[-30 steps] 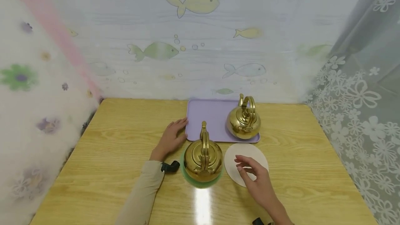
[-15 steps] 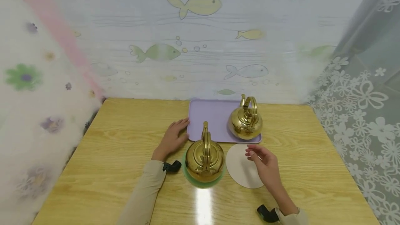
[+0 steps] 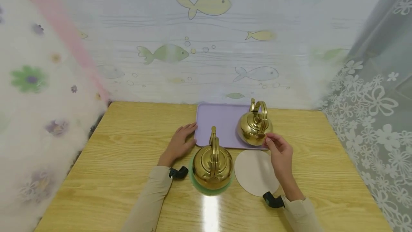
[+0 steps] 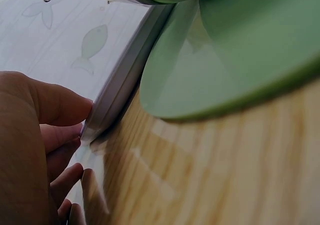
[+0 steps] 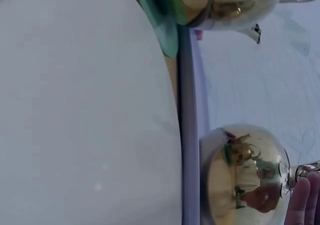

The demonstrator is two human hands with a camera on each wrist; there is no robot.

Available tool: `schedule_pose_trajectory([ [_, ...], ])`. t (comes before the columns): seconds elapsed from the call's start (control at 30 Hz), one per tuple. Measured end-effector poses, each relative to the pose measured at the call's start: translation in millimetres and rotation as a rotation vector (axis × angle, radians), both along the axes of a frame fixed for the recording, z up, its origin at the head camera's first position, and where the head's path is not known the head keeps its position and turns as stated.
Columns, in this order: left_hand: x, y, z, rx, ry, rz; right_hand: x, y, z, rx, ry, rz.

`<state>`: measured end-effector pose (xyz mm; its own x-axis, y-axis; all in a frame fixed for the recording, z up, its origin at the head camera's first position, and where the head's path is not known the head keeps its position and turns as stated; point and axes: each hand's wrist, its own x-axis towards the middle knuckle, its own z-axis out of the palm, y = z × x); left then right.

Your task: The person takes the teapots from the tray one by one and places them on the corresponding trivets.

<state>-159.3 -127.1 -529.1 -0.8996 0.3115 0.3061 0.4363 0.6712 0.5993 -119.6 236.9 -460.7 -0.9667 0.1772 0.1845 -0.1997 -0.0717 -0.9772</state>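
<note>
My left hand (image 3: 178, 144) lies at the left edge of a lilac tray (image 3: 212, 126), its fingertips touching the rim; the left wrist view shows thumb and fingers against the tray's side (image 4: 112, 97). A brass kettle (image 3: 247, 129) with an arched handle stands on the tray's right part. Beside that kettle is my right hand (image 3: 282, 156), fingertips right at the lower end of the handle. The right wrist view has the fingers (image 5: 298, 200) fairly straight near the handle's base. Another brass kettle (image 3: 202, 167) stands on a green round mat (image 3: 210, 191), between my forearms.
A cream round mat (image 3: 254, 173) lies in front of the tray, to the right of the green one. The wooden table (image 3: 128, 135) meets a fish-patterned curtain (image 3: 206, 63) at its back edge. Black wrist cameras (image 3: 273, 200) jut from both sleeves.
My right hand has moved from over the cream mat, forward and to the right, up to the handle of the kettle on the tray. My left hand stays at the tray's edge.
</note>
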Motion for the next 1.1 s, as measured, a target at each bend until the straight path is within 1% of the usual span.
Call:
schedule_pose_trajectory([
  [0.07,0.6,0.7,0.0,0.000,-0.004,0.001,-6.3,-0.6,1.1,-0.001,0.013,-0.041],
  [0.13,1.5,0.9,-0.1,0.002,-0.007,0.001,-12.3,-0.8,2.3,0.021,0.023,-0.073],
  [0.23,2.8,0.9,0.1,0.002,-0.015,0.000,-19.9,-2.8,6.4,0.048,0.032,-0.089],
  [0.47,4.1,1.8,-1.4,0.001,0.003,0.000,-32.5,-8.1,19.1,0.088,0.007,-0.041],
  [0.63,4.7,2.8,-1.6,-0.008,0.003,0.002,-38.3,-11.9,24.7,0.117,-0.020,-0.037],
  [0.77,5.3,3.4,-0.3,-0.009,-0.002,0.006,-42.4,-13.7,28.9,0.103,-0.040,-0.030],
  [0.87,6.0,3.6,0.4,-0.006,-0.003,0.008,-46.8,-13.5,32.0,0.073,-0.028,-0.012],
  [1.0,6.8,3.9,0.0,-0.009,0.002,0.012,-52.5,-11.4,36.5,0.027,-0.003,0.032],
  [1.1,6.6,3.7,-1.4,-0.014,0.003,0.016,-54.7,-9.8,39.9,0.013,-0.015,0.066],
])
